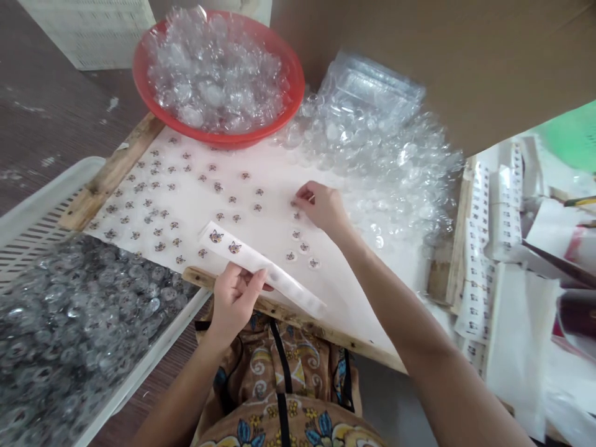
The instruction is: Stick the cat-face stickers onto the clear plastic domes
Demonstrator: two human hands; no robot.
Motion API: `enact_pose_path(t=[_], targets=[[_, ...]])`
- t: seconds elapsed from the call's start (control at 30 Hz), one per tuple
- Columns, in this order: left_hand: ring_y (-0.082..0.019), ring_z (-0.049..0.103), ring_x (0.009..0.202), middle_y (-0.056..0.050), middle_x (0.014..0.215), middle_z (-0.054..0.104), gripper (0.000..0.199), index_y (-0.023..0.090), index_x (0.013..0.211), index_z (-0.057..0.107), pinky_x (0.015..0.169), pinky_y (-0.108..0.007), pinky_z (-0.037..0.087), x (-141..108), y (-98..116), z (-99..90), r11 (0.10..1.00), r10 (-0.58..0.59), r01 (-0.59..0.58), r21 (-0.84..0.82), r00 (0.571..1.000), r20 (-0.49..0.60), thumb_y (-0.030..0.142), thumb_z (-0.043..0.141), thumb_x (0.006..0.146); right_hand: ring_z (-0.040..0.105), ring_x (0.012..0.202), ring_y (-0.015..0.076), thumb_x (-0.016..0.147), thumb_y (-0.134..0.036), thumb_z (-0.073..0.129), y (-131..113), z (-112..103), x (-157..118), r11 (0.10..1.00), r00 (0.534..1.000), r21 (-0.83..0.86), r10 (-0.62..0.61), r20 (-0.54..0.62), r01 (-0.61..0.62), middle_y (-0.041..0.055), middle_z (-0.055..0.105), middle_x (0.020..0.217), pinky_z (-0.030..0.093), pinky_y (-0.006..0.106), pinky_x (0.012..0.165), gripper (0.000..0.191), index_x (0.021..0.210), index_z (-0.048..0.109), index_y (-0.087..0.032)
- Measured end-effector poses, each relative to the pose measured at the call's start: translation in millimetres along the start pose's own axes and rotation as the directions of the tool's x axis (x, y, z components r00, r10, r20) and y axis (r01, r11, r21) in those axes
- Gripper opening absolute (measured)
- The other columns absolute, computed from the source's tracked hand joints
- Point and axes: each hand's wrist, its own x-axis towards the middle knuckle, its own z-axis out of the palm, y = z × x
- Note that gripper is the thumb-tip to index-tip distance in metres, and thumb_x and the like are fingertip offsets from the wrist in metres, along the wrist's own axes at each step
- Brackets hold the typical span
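My left hand (239, 297) pinches a white strip of stickers (291, 290) between thumb and fingers, tilted above the board's near edge. Two printed animal-face stickers show at the strip's left end; the rest of it looks bare. Over the white board (261, 161), my right hand (321, 203) has thumb and forefinger pinched together at the surface. A small dark print shows at those fingertips, probably a sticker on a clear disc. Just below it lie several clear discs with the same print (304, 247). Many more printed discs (158, 232) are scattered across the board's left half.
A red basin (293, 105) full of clear plastic pieces stands at the back. Loose clear pieces (395, 149) and a clear plastic box (372, 84) lie at the back right. A white crate (139, 379) of printed discs is at left; sticker strips (475, 273) lie at right.
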Motion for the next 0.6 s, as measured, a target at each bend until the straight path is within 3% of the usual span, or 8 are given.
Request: enact_pose_path(t=[0.07, 0.13, 0.23, 0.33, 0.47, 0.6], targets=[[-0.015, 0.069, 0.065, 0.000, 0.077, 0.070, 0.015, 0.018, 0.096, 0.070, 0.057, -0.023, 0.061, -4, 1, -4.1, 0.999, -0.027, 0.027, -0.044, 0.999, -0.017, 0.031, 0.072, 0.088, 0.067, 0.089, 0.0219, 0.088, -0.030, 0.060, 7, -8, -27, 0.992, 0.991, 0.016, -0.122, 0.051, 0.122, 0.0078, 0.072, 0.098, 0.053, 0.038, 0.082, 0.019, 0.103, 0.067, -0.020], [-0.013, 0.068, 0.063, 0.000, 0.077, 0.071, 0.019, 0.018, 0.101, 0.072, 0.057, -0.022, 0.060, -7, -1, -8.4, 0.995, -0.049, 0.045, -0.087, 0.998, -0.040, 0.030, 0.073, 0.087, 0.062, 0.119, 0.0296, 0.090, -0.048, 0.061, 18, -14, -56, 0.962, 0.961, -0.014, -0.270, 0.062, 0.271, 0.0153, 0.062, 0.132, 0.052, 0.046, 0.096, 0.052, 0.135, 0.055, -0.021], [-0.012, 0.067, 0.060, 0.001, 0.075, 0.070, 0.023, 0.018, 0.103, 0.074, 0.058, -0.022, 0.061, -8, -5, -11.9, 0.991, -0.059, 0.051, -0.126, 0.997, -0.057, 0.032, 0.076, 0.085, 0.026, 0.150, 0.0410, 0.081, -0.075, 0.060, 36, -13, -94, 0.900, 0.912, -0.175, -0.372, 0.173, 0.400, 0.0232, 0.023, 0.164, 0.036, 0.061, 0.114, 0.107, 0.161, 0.017, -0.019], [-0.012, 0.067, 0.060, 0.000, 0.075, 0.071, 0.025, 0.018, 0.102, 0.075, 0.058, -0.022, 0.060, -6, -8, -10.8, 0.992, -0.053, 0.046, -0.116, 0.997, -0.055, 0.033, 0.077, 0.083, 0.005, 0.154, 0.0450, 0.076, -0.084, 0.056, 42, 2, -109, 0.852, 0.898, -0.306, -0.357, 0.255, 0.425, 0.0244, 0.001, 0.168, 0.021, 0.067, 0.119, 0.124, 0.162, -0.002, -0.016], [-0.013, 0.067, 0.060, -0.001, 0.076, 0.073, 0.023, 0.017, 0.098, 0.075, 0.058, -0.022, 0.059, -5, -7, -9.0, 0.997, -0.034, 0.030, -0.077, 0.998, -0.053, 0.035, 0.077, 0.083, 0.002, 0.155, 0.0446, 0.075, -0.087, 0.053, 19, 32, -76, 0.846, 0.901, -0.325, -0.351, 0.256, 0.422, 0.0238, 0.001, 0.168, 0.015, 0.065, 0.121, 0.124, 0.162, 0.005, -0.013], [-0.014, 0.067, 0.059, -0.002, 0.074, 0.072, 0.024, 0.017, 0.098, 0.075, 0.055, -0.023, 0.058, -8, -6, -12.3, 0.998, -0.036, 0.034, -0.054, 0.999, -0.028, 0.036, 0.076, 0.083, 0.006, 0.155, 0.0433, 0.073, -0.086, 0.057, -36, 77, -21, 0.833, 0.855, -0.229, -0.442, 0.271, 0.504, 0.0247, 0.009, 0.167, 0.013, 0.059, 0.124, 0.122, 0.160, 0.019, -0.009]])
